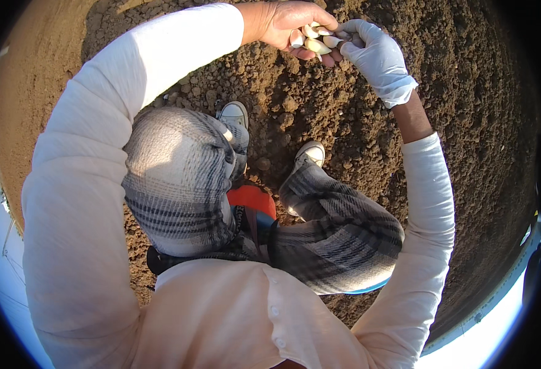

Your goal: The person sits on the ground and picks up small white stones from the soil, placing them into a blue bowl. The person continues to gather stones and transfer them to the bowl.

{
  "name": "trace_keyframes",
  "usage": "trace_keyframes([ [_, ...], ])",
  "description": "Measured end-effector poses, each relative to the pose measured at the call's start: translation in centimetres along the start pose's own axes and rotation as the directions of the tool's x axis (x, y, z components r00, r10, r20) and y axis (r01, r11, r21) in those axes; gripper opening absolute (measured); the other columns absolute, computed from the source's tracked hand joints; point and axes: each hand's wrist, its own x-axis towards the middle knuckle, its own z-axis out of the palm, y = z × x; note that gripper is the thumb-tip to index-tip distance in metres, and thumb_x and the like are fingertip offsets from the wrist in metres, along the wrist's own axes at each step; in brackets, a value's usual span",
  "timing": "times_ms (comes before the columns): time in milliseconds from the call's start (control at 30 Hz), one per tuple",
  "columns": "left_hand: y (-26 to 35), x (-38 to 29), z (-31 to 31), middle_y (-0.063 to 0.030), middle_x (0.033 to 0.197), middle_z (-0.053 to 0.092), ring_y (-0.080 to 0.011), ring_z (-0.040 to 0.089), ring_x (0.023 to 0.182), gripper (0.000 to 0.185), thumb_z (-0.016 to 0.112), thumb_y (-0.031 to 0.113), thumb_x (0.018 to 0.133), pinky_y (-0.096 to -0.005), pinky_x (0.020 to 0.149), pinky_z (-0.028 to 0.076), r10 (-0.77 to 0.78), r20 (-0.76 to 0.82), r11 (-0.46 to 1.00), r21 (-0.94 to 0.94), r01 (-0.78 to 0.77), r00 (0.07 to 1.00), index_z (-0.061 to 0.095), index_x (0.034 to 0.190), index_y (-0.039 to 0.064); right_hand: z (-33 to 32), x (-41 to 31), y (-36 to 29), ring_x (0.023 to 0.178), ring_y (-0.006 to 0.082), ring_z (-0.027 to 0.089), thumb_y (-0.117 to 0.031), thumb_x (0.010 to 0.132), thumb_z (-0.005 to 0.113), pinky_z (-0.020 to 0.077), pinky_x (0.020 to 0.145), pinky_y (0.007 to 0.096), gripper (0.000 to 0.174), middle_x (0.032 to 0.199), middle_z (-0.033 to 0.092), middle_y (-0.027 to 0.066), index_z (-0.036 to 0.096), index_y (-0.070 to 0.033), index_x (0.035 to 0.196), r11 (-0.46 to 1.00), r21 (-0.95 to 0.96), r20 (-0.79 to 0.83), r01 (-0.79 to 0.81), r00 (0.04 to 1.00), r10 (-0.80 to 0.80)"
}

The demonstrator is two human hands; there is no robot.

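Note:
My bare left hand is cupped palm up at the top of the view, holding several peeled-looking garlic cloves. Its thumb curves over the far side of the pile. My right hand wears a thin white glove and meets the left at its fingertips. Its bent thumb and fingers pinch at a garlic clove on the right side of the pile; the contact is partly hidden. Both hands are above loose brown soil.
My knees, in plaid trousers, are bent wide apart. Two pale shoes rest on the cloddy soil. Between my legs is a red and blue object, partly covered. A blue edge shows under my right thigh. Smoother ground lies at left.

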Motion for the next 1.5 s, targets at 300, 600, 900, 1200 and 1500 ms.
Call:
trace_keyframes([
  [300,-11.0,-2.9,-4.8,-0.0096,0.101,0.067,-0.0193,0.066,0.093,0.038,0.045,0.033,0.095,-0.0205,0.053,0.046,-0.002,-0.263,0.996,-0.086,-0.022,0.965,0.057,0.116,0.003,10.1,1.5,2.1,0.076,0.0202,0.064,-0.02,0.081,0.068,0.0505,0.07,0.0304,0.021,0.086,0.067,0.0101,0.069,-0.009,0.099,0.995,0.024,0.212,-0.099,0.973,0.092],
  [600,-20.4,-4.3,-8.6,-0.0053,0.092,0.066,-0.0156,0.067,0.085,0.03,0.052,0.03,0.093,-0.0209,0.046,0.049,-0.079,-0.343,0.817,-0.56,-0.136,0.936,0.062,0.105,0.004,19.6,-1.1,12.7,0.087,0.0208,0.065,-0.011,0.084,0.064,0.0497,0.079,0.0305,0.021,0.096,0.068,0.0114,0.062,-0.003,0.103,0.887,0.044,0.347,-0.46,0.84,0.418],
  [900,-22.6,-4.5,-9.5,-0.0055,0.095,0.066,-0.0182,0.067,0.089,0.03,0.052,0.03,0.093,-0.022,0.048,0.049,-0.102,-0.463,0.721,-0.644,-0.256,0.88,0.062,0.106,0.004,23.9,1.3,12.8,0.096,0.0315,0.063,-0.012,0.084,0.061,0.0499,0.084,0.0376,0.023,0.103,0.067,0.0133,0.066,-0.008,0.106,0.895,-0.373,0.468,-0.246,0.783,0.41],
  [1200,-22.3,-4.4,-9.7,-0.0079,0.101,0.065,-0.0217,0.066,0.094,0.037,0.049,0.034,0.093,-0.0242,0.053,0.052,-0.092,-0.439,0.668,-0.693,-0.271,0.894,0.059,0.113,0.004,24.9,1.2,12.7,0.092,0.0319,0.064,-0.012,0.084,0.058,0.0512,0.08,0.0396,0.019,0.099,0.067,0.0149,0.067,-0.008,0.1,0.841,-0.531,0.448,-0.098,0.811,0.377],
  [1500,-20.4,-4.2,-8.8,-0.0116,0.12,0.06,-0.026,0.062,0.106,0.043,0.048,0.034,0.092,-0.0255,0.061,0.054,-0.066,-0.404,0.662,-0.702,-0.263,0.912,0.055,0.122,0.004,26.5,1.9,12.7,0.091,0.0283,0.064,-0.015,0.084,0.057,0.0528,0.076,0.0372,0.016,0.095,0.066,0.0096,0.069,-0.012,0.094,0.686,-0.728,0.402,0.013,0.819,0.41],
])
